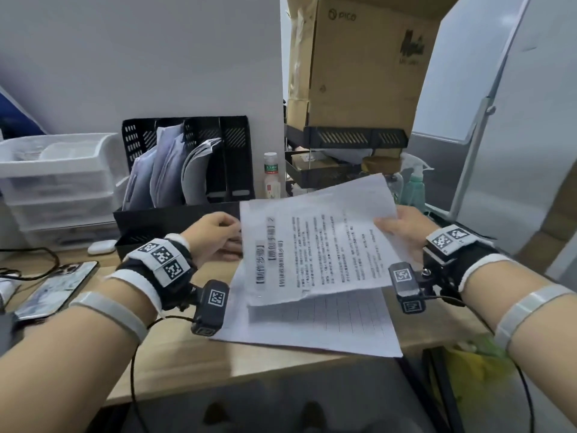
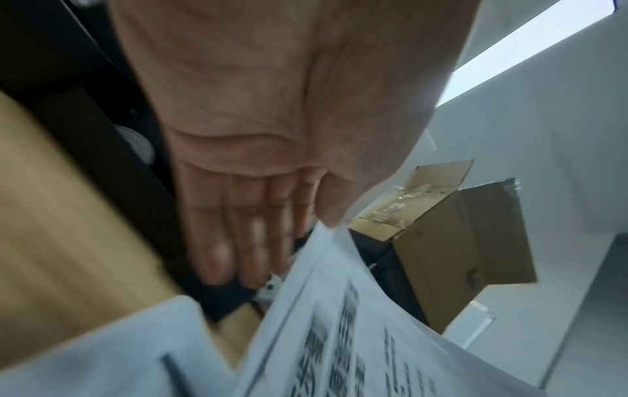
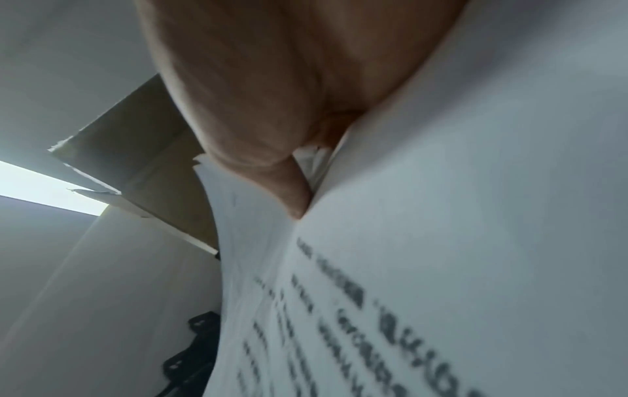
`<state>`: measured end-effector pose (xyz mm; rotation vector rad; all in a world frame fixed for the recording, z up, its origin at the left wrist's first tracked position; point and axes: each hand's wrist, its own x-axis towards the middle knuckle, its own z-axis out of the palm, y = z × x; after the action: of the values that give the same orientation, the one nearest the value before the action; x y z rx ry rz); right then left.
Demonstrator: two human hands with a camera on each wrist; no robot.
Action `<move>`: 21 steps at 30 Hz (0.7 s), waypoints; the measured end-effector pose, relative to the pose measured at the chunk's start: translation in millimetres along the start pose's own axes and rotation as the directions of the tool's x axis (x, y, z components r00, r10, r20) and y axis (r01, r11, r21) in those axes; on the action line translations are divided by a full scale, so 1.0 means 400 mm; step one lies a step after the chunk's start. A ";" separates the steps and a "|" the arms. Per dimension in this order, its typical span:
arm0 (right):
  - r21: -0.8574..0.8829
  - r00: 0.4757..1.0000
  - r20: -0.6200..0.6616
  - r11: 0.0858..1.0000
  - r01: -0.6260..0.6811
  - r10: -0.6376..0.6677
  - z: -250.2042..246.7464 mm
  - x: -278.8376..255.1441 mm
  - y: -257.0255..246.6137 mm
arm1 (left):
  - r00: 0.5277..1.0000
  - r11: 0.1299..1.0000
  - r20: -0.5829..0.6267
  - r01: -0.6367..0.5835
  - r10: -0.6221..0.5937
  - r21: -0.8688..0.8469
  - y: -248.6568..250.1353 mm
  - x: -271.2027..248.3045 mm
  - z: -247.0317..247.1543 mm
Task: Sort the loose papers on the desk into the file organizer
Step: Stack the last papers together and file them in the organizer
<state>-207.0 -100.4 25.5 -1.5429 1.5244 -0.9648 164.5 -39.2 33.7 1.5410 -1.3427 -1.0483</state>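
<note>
Holding a white printed paper sheet (image 1: 321,245) tilted above the light wooden desk (image 1: 193,364): right hand (image 1: 402,228) pinches its right edge, thumb on top; left hand (image 1: 212,235) fingers straight, pressed together, thumb tip touching left edge. White lined sheet (image 1: 327,326) lies flat on the desk.

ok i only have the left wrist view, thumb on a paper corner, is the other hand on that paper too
observer: yes, the right hand holds the printed sheets at their right edge, thumb on top.
operator: one page or more
observer: more than one; the right wrist view shows several layered edges beside the thumb.
operator: anything on the desk near the left arm
observer: a phone lies flat on the desk, just left of the left forearm.
</note>
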 end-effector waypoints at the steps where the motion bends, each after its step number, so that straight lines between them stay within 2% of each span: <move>1: -0.019 1.000 -0.026 1.000 -0.014 0.014 -0.005 -0.016 -0.001 | 0.997 0.992 0.012 0.080 -0.081 0.097 -0.016 -0.008 -0.003; 3: -0.106 0.995 -0.094 0.993 -0.050 0.040 -0.014 -0.040 0.019 | 0.973 0.940 0.023 0.214 -0.229 0.266 -0.054 -0.025 -0.013; 4: -0.158 0.991 -0.122 0.984 -0.077 0.058 -0.014 -0.047 0.035 | 0.960 0.927 0.032 0.258 -0.277 0.272 -0.071 -0.033 -0.018; 5: -0.192 0.989 -0.129 0.976 -0.101 0.077 -0.010 -0.052 0.054 | 0.950 0.931 0.047 0.293 -0.310 0.219 -0.084 -0.043 -0.021; 8: -0.127 0.968 -0.094 0.962 -0.243 0.232 0.017 -0.063 0.105 | 0.930 0.934 0.112 0.356 -0.349 -0.042 -0.100 -0.060 -0.023; 10: -0.189 0.961 -0.039 0.942 -0.276 0.274 0.047 -0.075 0.114 | 0.923 0.923 0.155 0.370 -0.352 -0.108 -0.102 -0.064 -0.018; 13: -0.307 0.969 -0.015 0.922 -0.238 0.245 0.090 -0.085 0.109 | 0.909 0.911 0.200 0.393 -0.365 -0.123 -0.114 -0.064 -0.006; 15: -0.393 0.979 0.030 0.903 -0.173 0.200 0.103 -0.082 0.104 | 0.915 0.926 0.228 0.362 -0.333 -0.103 -0.126 -0.060 -0.002; 18: -0.457 0.974 0.114 0.881 -0.125 0.197 0.096 -0.089 0.084 | 0.921 0.951 0.252 0.310 -0.296 -0.014 -0.142 -0.047 0.008; 21: -0.512 0.972 0.152 0.855 -0.080 0.182 0.076 -0.087 0.084 | 0.901 0.956 0.320 0.277 -0.294 0.097 -0.128 -0.050 0.025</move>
<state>-194.4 -66.0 -18.3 -1.7943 1.7998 -0.3252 169.2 -15.0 -16.4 1.6875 -1.3972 -1.5250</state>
